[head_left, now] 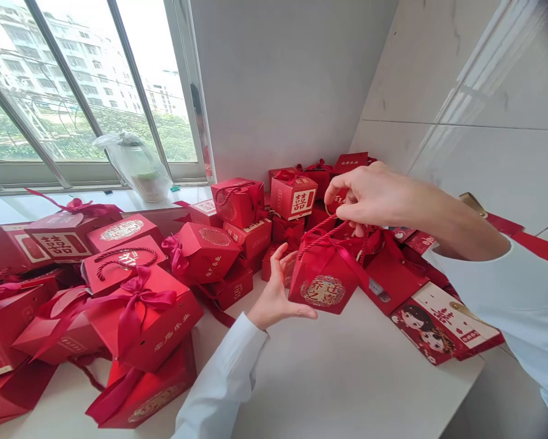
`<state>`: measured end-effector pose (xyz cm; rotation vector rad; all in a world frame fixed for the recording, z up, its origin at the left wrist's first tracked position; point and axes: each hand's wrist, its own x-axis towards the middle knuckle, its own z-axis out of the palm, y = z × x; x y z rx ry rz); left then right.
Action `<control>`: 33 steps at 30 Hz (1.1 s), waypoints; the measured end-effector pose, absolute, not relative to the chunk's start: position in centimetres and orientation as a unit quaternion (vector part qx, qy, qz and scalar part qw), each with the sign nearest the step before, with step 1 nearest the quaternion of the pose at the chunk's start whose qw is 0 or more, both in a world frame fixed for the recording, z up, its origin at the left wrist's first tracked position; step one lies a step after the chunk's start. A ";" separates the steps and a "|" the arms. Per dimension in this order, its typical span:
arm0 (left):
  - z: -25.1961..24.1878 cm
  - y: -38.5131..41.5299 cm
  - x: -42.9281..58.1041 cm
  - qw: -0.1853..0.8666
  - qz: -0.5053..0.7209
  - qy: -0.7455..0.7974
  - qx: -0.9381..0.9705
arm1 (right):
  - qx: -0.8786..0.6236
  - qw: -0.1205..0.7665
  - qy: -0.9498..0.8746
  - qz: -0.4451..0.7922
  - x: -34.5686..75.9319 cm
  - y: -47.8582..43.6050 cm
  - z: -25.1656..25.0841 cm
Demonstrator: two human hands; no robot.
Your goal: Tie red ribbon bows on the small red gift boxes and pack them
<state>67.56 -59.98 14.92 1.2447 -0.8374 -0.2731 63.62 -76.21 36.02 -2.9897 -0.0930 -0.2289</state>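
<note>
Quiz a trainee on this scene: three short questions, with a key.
1. What does the right hand pinch above the red gift box?
2. True or false: a cartoon couple is printed on the card lying on the white counter.
3. What sits on the windowsill? A) a plastic bag B) a kettle C) a potted fern

Key: 1. The red rope handle of the box. 2. True. 3. A.

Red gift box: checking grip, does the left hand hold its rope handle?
No, the right hand pinches the rope handle; the left hand is open beside the box.
</note>
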 end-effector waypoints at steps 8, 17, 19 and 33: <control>15.3 -59.2 68.0 0.708 -0.173 -0.409 0.549 | -0.992 0.077 -0.070 -0.076 63.3 -75.2 35.9; 16.2 -59.3 66.6 0.676 -0.127 -0.383 0.617 | -0.995 0.035 -0.035 -0.081 62.1 -73.4 35.5; 16.3 -59.0 66.8 0.678 -0.126 -0.368 0.623 | -0.996 0.034 -0.039 -0.078 61.7 -73.3 35.4; 16.3 -57.7 67.6 0.624 -0.151 -0.399 0.655 | -0.992 0.108 -0.053 -0.042 61.8 -74.5 34.8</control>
